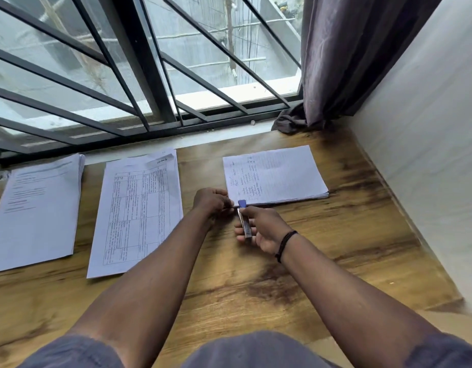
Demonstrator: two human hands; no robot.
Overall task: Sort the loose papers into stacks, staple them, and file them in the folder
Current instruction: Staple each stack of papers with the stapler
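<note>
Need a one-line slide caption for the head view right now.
Right hand sets stapler on corner of handwritten stack, left hand steadying it.

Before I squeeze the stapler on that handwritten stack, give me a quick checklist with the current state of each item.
1. Stapler gripped by right hand: ok.
2. Stapler's blue nose over the near-left corner of the handwritten stack: ok.
3. Left hand steadying that corner: ok, fingers are at the stack's edge.
4. Sheets squared up: cannot tell; the near edge shows the layers slightly stepped.
5. Corner fully inside the stapler's mouth: cannot tell, the hands hide it.
6. Other two stacks, the table-form stack and the printed stack, lie apart from the work: ok.
</note>
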